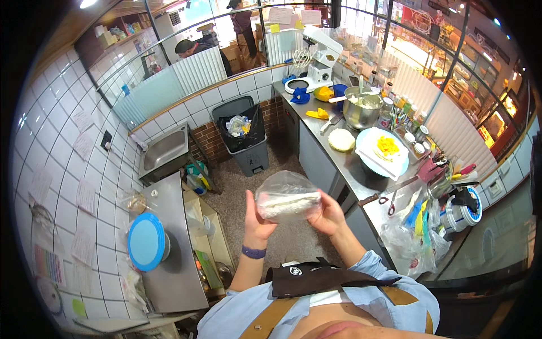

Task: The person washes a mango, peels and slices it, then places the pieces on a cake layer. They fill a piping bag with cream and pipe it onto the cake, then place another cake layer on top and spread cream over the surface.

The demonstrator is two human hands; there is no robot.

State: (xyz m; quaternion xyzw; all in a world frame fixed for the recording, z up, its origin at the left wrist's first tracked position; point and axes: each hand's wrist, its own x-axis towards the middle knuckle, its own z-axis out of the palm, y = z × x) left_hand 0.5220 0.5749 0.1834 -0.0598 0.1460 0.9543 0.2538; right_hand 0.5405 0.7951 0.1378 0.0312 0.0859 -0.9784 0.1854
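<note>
Between my two hands, above the floor, is a clear plastic bag [288, 199] with a pale, layered, flat item inside, which I cannot identify for certain. My left hand [259, 218] grips its left side, and my right hand [328, 214] grips its right side. On the steel counter to the right, a cake layer topped with yellow fruit pieces [387, 147] rests on white paper over a light blue turntable [402, 163]. Beside it lies a pale round cake layer [341, 140]. A steel mixing bowl [360, 116] behind them holds cream and spatulas.
A stand mixer [324, 59], a long knife [387, 191], scissors [391, 203] and jars share the right counter. An open trash bin [250, 156] stands ahead, with a steel sink [165, 148] to its left. A blue-lidded bucket [146, 242] sits on the left table. Two people are beyond the windows.
</note>
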